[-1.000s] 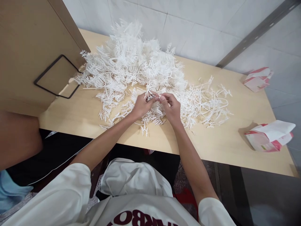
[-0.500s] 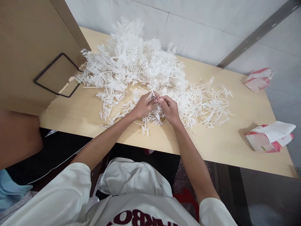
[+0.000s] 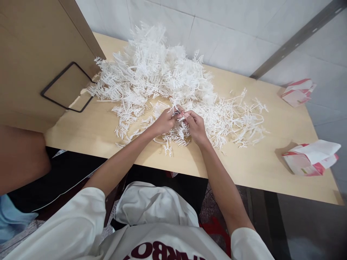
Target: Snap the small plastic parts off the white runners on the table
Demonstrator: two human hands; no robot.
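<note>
My left hand (image 3: pixel 166 120) is closed on a white branched plastic sprig (image 3: pixel 175 108), whose thin tips poke out above the fingers. Thumb and fingertips of my right hand (image 3: pixel 195 124) pinch the right end of the same sprig. The two hands almost meet over the front of a big heap of similar white sprigs (image 3: pixel 162 68). Something small and dark shows at my left fingers, too small to name. A single sprig (image 3: pixel 168 148) lies just below my hands near the table's front edge.
The heap covers much of the wooden table (image 3: pixel 260 173), with looser sprigs (image 3: pixel 244 122) trailing right. Two red-and-white paper packets (image 3: pixel 311 157) sit at the right end. A brown panel (image 3: pixel 40 54) and black wire frame (image 3: pixel 67 86) stand left. Another person's arm (image 3: pixel 23 159) is at far left.
My right fingertips have shifted very slightly right, away from my left fingers. The heap and everything else stay as they were.
</note>
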